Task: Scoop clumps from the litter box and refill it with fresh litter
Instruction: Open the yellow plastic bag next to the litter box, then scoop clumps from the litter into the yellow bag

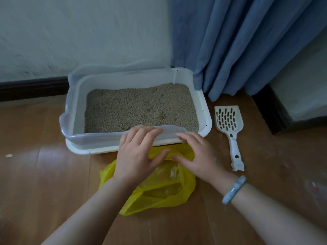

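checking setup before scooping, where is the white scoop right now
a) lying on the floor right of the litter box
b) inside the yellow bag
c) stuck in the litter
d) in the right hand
a: the scoop lies flat on the wood floor, just right of the litter box.

Litter box [203, 106] stands on a wooden floor [44, 156], holding tan litter [141, 108]. Left hand [139, 152] and right hand [196, 154] rest their fingers on its clear front rim. A yellow bag [159, 197] lies beneath them. A white slotted scoop [229, 124] lies flat, just right of the box.
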